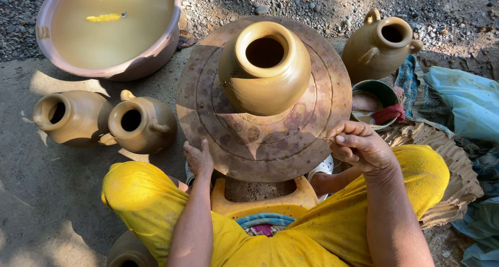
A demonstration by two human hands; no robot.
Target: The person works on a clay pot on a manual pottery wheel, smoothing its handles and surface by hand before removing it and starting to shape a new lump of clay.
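**Wet pot sitting off-centre on the turning disc**

The clay pot (265,67) is standing upright on the round wooden disc (264,98), slightly toward the far side of it, its mouth open and its wall looking damp and shiny. The left hand (198,159) is resting flat on the near-left rim of the disc, fingers pressed together. The right hand (360,147) is hovering at the near-right rim, its fingers curling in and pinching something thin, possibly a strip or cord, though the view is too poor to tell.

The main risk is a jerk of the disc: the left hand is pushing at the rim, and a sudden turn could be tilting or warping the soft pot. The disc is balancing on a small yellow stool (260,199) between the knees, so a shifting leg could be rocking it. Finished jugs (140,124) are lying just beside the left knee, and the water basin (47,33) is sitting near them; a careless elbow could be knocking either.
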